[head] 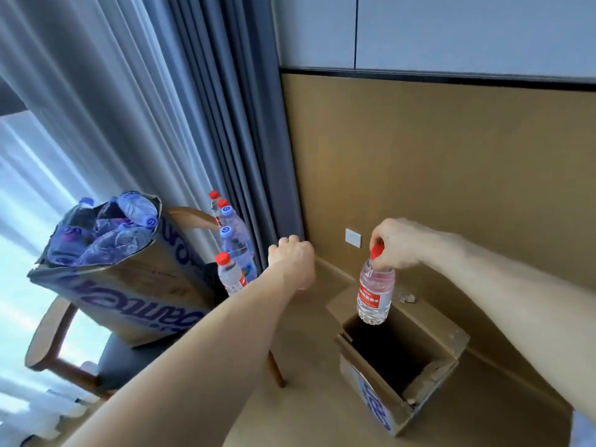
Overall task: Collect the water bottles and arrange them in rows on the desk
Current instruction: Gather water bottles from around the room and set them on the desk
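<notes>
Bottle lift over floor box

Right hand (398,245) pinches red-capped bottle (375,290) at cap and neck. Bottle hangs upright, base just above mouth of open box (371,398) on floor. Left hand (292,256) clenched, nothing seen in its grip, near standing bottles (230,275) beside full carton (129,285) on chair (42,343).

Step, judged: taking bottle out for the tabletop, which is not in view. Best to raise it straight until base clears box rim. Cap pinch lets bottle swing, so move slowly.

Room: wall (451,188) and curtain (225,124) close behind, chair leg left of box. Open floor lies toward camera.
</notes>
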A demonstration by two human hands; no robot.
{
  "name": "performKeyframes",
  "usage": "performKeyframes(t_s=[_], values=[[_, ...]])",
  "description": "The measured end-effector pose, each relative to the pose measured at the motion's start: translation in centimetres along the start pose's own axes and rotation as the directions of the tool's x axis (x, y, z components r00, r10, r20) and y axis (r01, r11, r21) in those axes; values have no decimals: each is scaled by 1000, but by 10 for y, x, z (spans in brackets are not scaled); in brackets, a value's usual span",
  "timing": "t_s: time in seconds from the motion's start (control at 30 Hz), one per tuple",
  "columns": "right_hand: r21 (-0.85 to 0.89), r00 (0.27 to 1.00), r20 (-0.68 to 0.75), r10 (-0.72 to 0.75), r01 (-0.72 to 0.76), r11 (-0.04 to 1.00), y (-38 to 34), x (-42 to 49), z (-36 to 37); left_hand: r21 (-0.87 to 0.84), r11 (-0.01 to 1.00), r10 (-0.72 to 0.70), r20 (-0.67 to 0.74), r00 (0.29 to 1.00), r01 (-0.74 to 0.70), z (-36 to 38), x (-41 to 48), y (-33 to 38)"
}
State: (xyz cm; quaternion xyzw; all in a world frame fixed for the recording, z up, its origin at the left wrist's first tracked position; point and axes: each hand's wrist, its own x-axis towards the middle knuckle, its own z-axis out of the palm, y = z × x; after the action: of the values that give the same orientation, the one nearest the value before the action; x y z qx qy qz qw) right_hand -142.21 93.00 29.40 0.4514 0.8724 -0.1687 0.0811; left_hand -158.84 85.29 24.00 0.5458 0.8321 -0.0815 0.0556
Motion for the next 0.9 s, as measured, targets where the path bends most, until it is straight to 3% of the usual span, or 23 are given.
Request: performKeyframes(t_s=[0.4, 0.7, 0.9], values=[[-68, 953, 139, -269, 280, 958, -112, 104, 26, 13, 960, -278, -7, 960, 278, 11, 25, -123], [-88, 884, 186, -429, 450, 889, -143, 170, 45, 7, 926, -378, 89, 922, 378, 28, 63, -133], [-114, 864, 215, -456, 486, 867, -152, 200, 63, -59, 893, -427, 195, 883, 446, 44, 75, -136]])
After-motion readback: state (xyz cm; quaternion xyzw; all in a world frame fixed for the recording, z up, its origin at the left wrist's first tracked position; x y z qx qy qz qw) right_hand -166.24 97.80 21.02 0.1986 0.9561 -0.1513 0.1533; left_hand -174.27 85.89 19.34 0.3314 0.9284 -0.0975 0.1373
